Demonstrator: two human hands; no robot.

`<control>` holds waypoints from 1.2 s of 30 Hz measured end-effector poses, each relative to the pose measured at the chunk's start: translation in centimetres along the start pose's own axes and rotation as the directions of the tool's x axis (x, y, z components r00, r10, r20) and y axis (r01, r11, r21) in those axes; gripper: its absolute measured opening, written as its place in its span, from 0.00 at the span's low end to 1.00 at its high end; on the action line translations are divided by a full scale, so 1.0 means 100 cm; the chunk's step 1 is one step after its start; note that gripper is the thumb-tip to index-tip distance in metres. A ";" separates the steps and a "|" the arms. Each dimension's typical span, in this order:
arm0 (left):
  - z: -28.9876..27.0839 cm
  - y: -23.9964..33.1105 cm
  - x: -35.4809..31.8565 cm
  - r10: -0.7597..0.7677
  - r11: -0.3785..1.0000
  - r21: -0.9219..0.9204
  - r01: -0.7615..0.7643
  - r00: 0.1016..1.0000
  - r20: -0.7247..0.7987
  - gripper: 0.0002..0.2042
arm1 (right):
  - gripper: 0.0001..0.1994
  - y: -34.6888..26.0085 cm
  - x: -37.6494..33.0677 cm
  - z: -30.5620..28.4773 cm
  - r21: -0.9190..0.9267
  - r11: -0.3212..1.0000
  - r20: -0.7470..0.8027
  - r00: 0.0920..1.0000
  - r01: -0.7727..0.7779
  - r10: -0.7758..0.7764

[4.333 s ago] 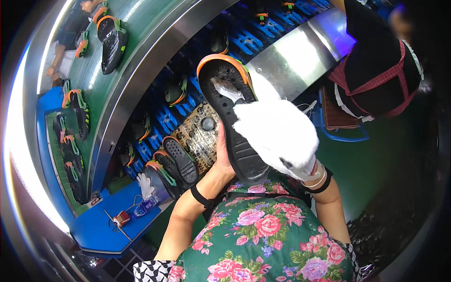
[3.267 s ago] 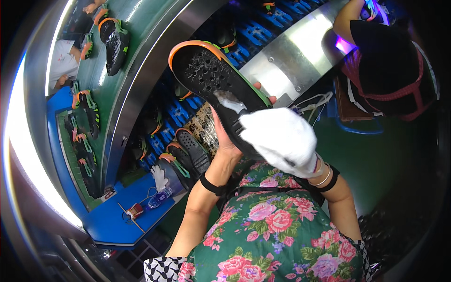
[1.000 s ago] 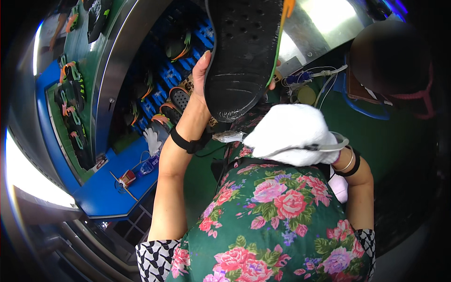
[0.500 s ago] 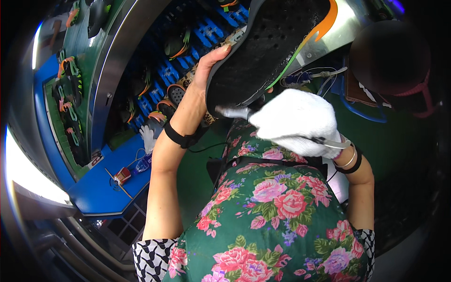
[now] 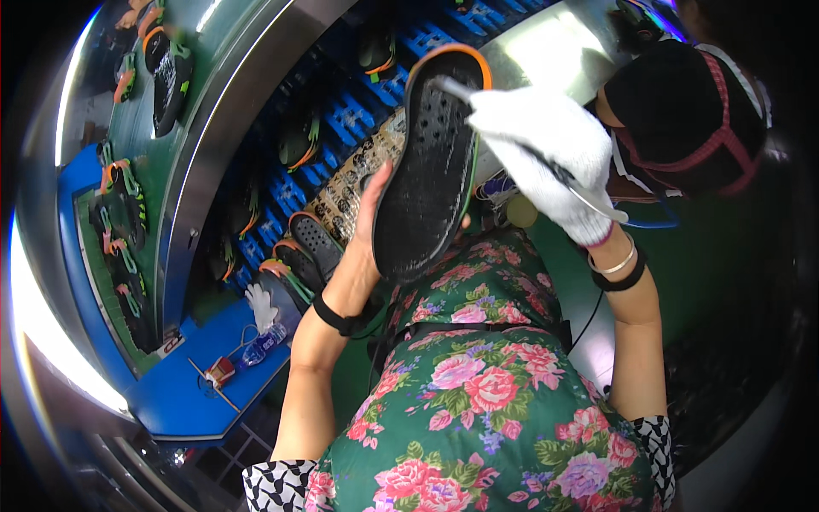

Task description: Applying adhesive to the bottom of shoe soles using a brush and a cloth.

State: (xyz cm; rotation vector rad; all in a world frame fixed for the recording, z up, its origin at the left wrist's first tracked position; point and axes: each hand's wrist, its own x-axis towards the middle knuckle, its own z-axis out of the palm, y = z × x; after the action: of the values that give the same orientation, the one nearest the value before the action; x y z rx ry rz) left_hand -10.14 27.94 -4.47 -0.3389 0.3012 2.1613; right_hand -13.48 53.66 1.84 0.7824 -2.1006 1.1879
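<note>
My bare left hand (image 5: 367, 247) grips a black shoe sole with an orange rim (image 5: 431, 166), held up with its studded underside toward me. My right hand (image 5: 542, 158), in a white cotton glove, holds a thin brush (image 5: 452, 87) whose tip touches the sole near its upper end. A black band sits on each wrist.
More black and orange soles (image 5: 311, 252) lie on blue racks (image 5: 341, 119) under my hands. A green conveyor (image 5: 141, 154) at left carries further soles. A blue table (image 5: 183, 392) holds a white glove (image 5: 260, 305) and a small bottle (image 5: 256, 348). A person in dark clothes (image 5: 682, 111) stands at upper right.
The sole has swung from tilted right to nearly upright and lower in view. My gloved right hand rose from below the sole to its upper end.
</note>
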 end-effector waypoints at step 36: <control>0.068 0.003 -0.033 0.218 0.952 -0.288 -0.106 0.894 0.392 0.25 | 0.13 -0.004 -0.130 -0.018 0.933 -0.280 0.336 0.265 -0.227 0.904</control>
State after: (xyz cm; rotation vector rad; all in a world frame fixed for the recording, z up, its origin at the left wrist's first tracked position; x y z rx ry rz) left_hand -9.40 27.55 3.08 0.0174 -0.2103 2.3772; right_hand -4.36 57.63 -6.72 -0.6983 -0.7199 3.0450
